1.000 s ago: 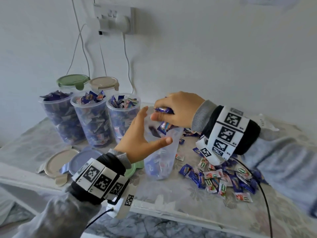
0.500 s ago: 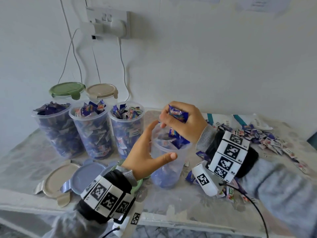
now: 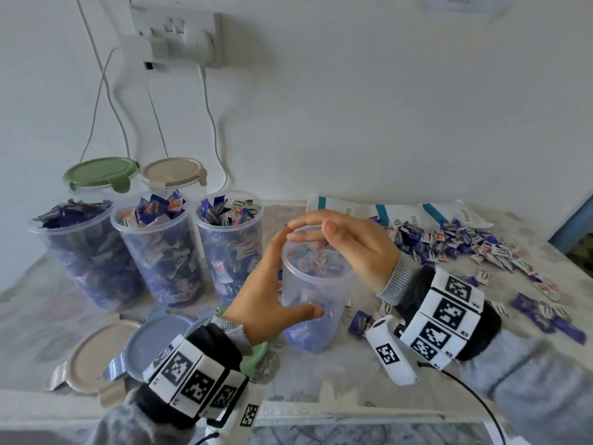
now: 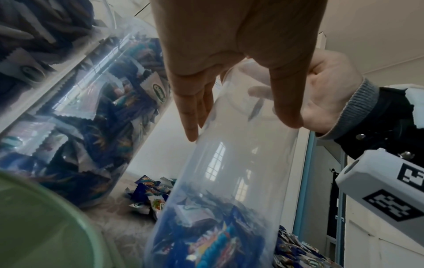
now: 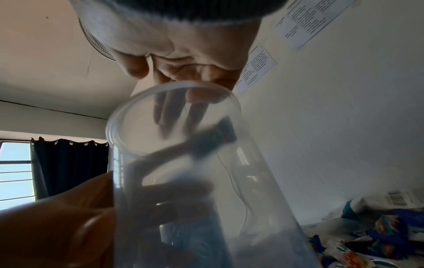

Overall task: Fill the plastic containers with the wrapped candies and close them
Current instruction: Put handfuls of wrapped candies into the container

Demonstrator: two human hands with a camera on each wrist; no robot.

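A clear plastic container (image 3: 316, 303) stands upright mid-table with a shallow layer of wrapped candies (image 4: 206, 235) at its bottom. My left hand (image 3: 290, 274) grips its side, thumb in front and fingers round the back. My right hand (image 3: 313, 229) hovers over the container's mouth with straight fingers and holds nothing. Blurred candies (image 5: 215, 143) are falling inside the container. Three full, unlidded containers (image 3: 160, 252) stand in a row at the left. Loose candies (image 3: 449, 242) lie scattered at the right.
Two lidded containers, one with a green lid (image 3: 101, 173) and one with a beige lid (image 3: 173, 171), stand at the back against the wall. Loose beige (image 3: 96, 354), blue (image 3: 154, 338) and green (image 3: 256, 356) lids lie front left. A white bag (image 3: 401, 213) lies behind the candies.
My right hand, which held a fistful of candies above the container, has opened and let them drop inside. My left hand keeps its grip on the container.
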